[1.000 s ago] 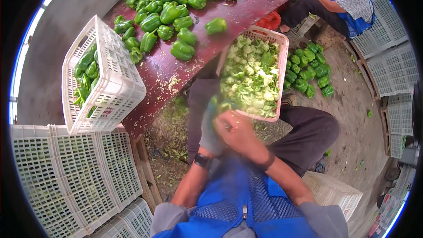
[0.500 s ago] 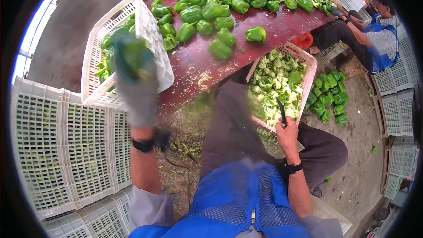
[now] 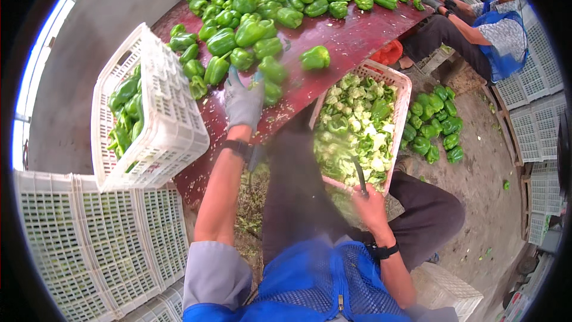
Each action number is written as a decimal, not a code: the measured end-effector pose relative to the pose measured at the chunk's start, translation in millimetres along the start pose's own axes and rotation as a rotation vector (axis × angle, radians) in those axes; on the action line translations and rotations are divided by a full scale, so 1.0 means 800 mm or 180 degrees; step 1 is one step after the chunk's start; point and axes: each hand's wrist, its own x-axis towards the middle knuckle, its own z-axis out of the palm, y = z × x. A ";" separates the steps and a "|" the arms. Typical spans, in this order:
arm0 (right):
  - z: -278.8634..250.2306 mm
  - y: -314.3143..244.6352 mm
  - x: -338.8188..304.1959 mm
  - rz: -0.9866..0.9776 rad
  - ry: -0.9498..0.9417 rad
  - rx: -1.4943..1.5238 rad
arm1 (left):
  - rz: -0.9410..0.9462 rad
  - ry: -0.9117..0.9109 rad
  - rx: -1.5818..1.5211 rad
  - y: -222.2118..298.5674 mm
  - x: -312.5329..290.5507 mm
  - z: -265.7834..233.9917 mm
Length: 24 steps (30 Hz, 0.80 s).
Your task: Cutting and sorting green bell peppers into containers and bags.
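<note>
My left hand (image 3: 243, 100), in a grey glove with bluish fingertips, is over the near edge of the dark red table. Its fingers are apart and hold nothing. Just beyond the fingertips lie green bell peppers; one pepper (image 3: 272, 70) is close on their right. My right hand (image 3: 370, 206), bare, is closed around the handle of a small knife (image 3: 360, 173) with a dark, curved blade. The blade points away from me, over a pale pink crate (image 3: 400, 116) full of pepper cores and scraps.
A white crate (image 3: 173, 113) holding peppers stands tilted on the table's left. Stacked white crates (image 3: 107, 226) fill the lower left. Loose peppers (image 3: 435, 122) are heaped on the floor at right. A co-worker in a blue vest (image 3: 503, 48) sits at the table's far right end.
My left hand has moved right from the white crate, where it held a pepper, and is now empty beside the peppers on the table. My right hand with the knife shifted slightly left and nearer.
</note>
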 end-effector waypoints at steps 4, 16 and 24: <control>-0.019 -0.025 -0.005 -0.0138 -0.0549 0.0587 | -0.0830 -0.0882 -0.0196 0.003 0.015 0.045; 0.024 -0.077 0.035 -0.0999 0.0469 0.0893 | -0.1559 -0.0808 -0.3058 0.053 -0.118 0.051; 0.016 -0.089 0.003 -0.1288 0.0674 0.0607 | -0.1612 -0.1824 -0.4933 0.113 -0.220 0.044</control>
